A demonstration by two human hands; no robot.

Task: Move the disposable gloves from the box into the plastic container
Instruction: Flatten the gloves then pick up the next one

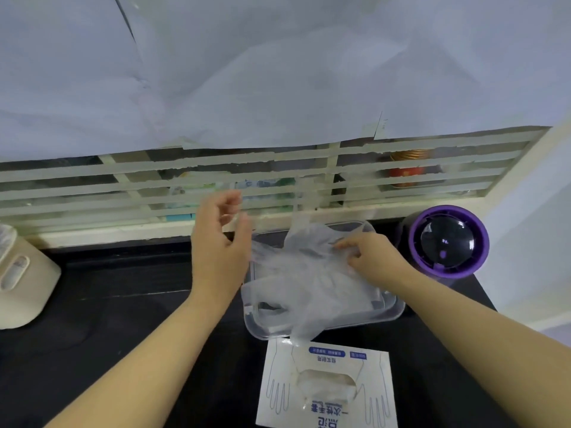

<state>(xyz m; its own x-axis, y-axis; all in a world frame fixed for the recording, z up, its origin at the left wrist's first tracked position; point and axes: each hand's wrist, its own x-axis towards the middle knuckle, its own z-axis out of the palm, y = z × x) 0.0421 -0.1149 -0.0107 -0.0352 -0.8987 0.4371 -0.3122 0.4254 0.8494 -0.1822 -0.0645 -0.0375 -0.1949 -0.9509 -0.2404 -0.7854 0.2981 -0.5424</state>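
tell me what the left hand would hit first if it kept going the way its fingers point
Probably the pale tape-striped window panel behind the black counter: the left hand points up and away, just left of the clear plastic container. Depth is unclear.

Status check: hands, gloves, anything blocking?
Right hand pinching a glove over the container. Left hand open beside it. More gloves in the box. Nothing blocking.

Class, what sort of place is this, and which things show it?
Probably a home kitchen: a dark counter below a taped window, a cream appliance at the left, and a red jar with a gold lid behind the glass.
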